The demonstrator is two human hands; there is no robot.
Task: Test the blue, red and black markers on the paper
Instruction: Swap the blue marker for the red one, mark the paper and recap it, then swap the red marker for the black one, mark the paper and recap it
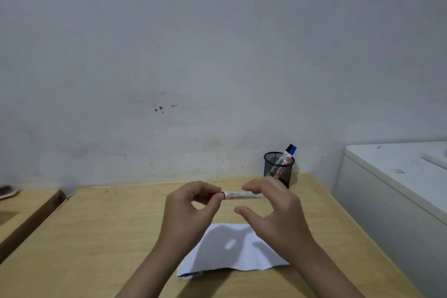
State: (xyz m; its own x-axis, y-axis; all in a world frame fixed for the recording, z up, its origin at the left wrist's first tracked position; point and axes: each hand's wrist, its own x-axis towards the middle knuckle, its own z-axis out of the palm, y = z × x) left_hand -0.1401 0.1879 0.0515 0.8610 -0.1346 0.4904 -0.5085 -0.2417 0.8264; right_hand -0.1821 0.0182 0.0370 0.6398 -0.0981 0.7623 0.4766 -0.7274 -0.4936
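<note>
I hold a white marker with a red cap (238,195) level above the wooden table (101,232). My left hand (191,210) pinches the red cap end. My right hand (271,210) is around the barrel's right end, fingers loosely curled; whether it grips the barrel I cannot tell. Below my hands lies a white sheet of paper (232,249) with blue scribbles at its near left corner. A blue-capped marker (289,153) stands tilted in a black mesh cup (278,168) at the table's far right. No black marker is clearly seen.
A pale wall rises behind the table. A white cabinet (396,189) stands to the right of the table. On the left is a second wooden surface (24,205) with a brush (8,191) at its far edge.
</note>
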